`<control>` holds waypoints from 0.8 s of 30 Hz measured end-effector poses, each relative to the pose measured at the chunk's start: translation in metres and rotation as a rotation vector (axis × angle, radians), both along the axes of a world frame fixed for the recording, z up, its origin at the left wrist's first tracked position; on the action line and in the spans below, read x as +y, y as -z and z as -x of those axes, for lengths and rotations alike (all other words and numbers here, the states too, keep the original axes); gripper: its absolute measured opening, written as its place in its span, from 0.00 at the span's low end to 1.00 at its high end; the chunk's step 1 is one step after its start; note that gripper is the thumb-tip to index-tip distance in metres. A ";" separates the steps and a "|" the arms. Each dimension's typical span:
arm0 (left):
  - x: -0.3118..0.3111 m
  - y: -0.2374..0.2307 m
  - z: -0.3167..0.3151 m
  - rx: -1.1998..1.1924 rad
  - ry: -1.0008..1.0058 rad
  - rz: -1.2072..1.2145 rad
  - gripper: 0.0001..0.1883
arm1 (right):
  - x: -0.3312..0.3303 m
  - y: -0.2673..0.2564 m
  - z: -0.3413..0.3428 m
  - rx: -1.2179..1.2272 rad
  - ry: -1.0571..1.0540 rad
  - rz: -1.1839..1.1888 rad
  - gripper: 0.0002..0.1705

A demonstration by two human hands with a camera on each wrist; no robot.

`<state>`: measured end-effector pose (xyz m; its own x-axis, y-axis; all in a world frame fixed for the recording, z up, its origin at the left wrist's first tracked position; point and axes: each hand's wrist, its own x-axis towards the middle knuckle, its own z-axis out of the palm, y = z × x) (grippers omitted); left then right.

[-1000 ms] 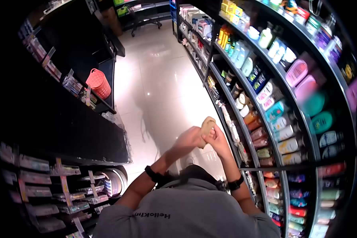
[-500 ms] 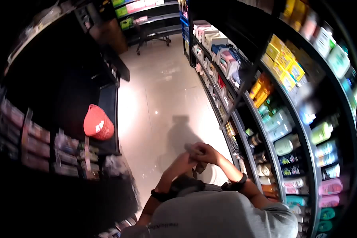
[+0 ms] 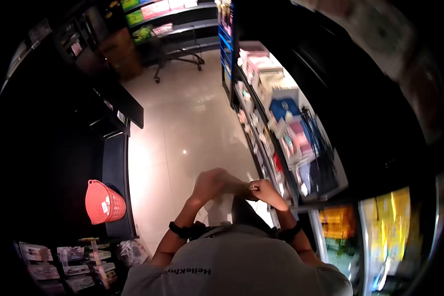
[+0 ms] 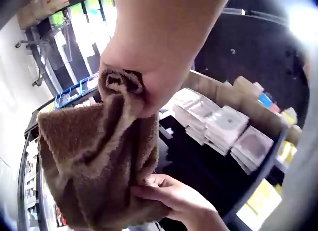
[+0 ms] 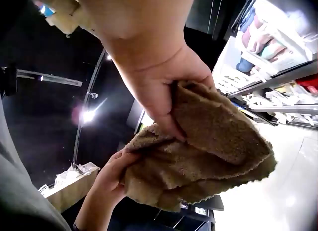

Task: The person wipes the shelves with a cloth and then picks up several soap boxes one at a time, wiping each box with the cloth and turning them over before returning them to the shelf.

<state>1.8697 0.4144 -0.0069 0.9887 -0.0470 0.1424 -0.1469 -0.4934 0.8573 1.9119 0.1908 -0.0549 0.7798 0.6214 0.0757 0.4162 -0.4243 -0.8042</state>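
Observation:
A brown, fluffy cloth, like a small towel (image 5: 213, 136), is held between both hands in front of the body. My left hand (image 3: 209, 186) grips one end of it, and in the left wrist view a fold bunches up beside that hand. The right hand (image 3: 266, 193) grips the other end. In the right wrist view its thumb presses on the folded pile, with some fingers hidden behind the cloth. The fabric hangs loosely in folds, and in the head view it is a blurred strip between the two hands.
A pink basket (image 3: 103, 203) stands on a low dark shelf at the left. Shelves with folded textiles (image 3: 293, 138) and yellow packs (image 3: 387, 237) line the right. The pale tiled floor (image 3: 177, 123) runs ahead to a wheeled stand (image 3: 177, 59).
My body has moved forward along the aisle, so the basket and shelves now sit nearer. The hands have drawn apart and the bunched cloth is now spread between them.

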 end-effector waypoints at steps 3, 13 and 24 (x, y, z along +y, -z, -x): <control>0.044 -0.002 -0.084 0.016 -0.133 -0.163 0.12 | 0.037 -0.006 -0.100 0.482 0.043 -0.191 0.10; 0.206 0.028 -0.283 0.251 -0.520 0.484 0.03 | 0.241 -0.072 -0.378 0.469 -0.474 0.174 0.16; 0.360 -0.026 -0.656 -0.022 -0.324 0.327 0.09 | 0.374 -0.059 -0.677 0.149 -0.031 -0.097 0.19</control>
